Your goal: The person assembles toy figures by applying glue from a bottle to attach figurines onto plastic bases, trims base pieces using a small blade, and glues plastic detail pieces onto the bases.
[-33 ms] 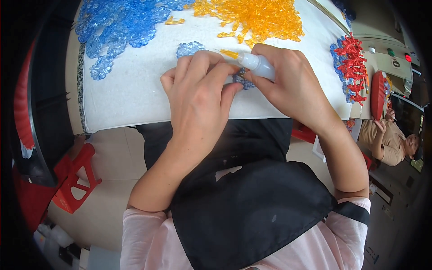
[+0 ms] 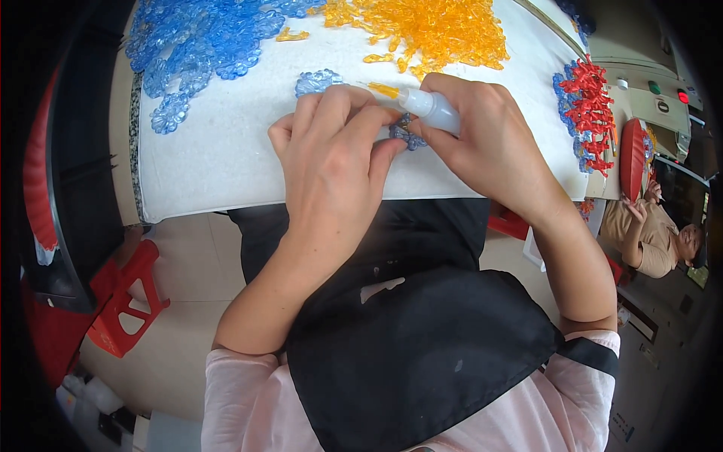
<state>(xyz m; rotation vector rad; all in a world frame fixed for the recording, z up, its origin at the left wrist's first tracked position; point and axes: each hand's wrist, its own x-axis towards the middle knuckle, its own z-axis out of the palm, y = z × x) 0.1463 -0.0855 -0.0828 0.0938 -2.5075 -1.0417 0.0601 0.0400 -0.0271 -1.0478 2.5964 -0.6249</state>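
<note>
Blue piece (image 2: pixel 410 138) and bottle (image 2: pixel 438 114), partly hidden
Left hand (image 2: pixel 335 154) and right hand (image 2: pixel 486 132) cover parts of them; the upper edge of the view cuts the blue pile (image 2: pixel 218 38) and the orange pile (image 2: pixel 433 34).

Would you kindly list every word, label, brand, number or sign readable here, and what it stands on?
Nothing reads clearly.
White bottle in the right hand: no lettering visible.
Black apron: no lettering visible.
Pale panel at right: dark mark, too small.
Lower right: faint marks, too blurred.
</note>
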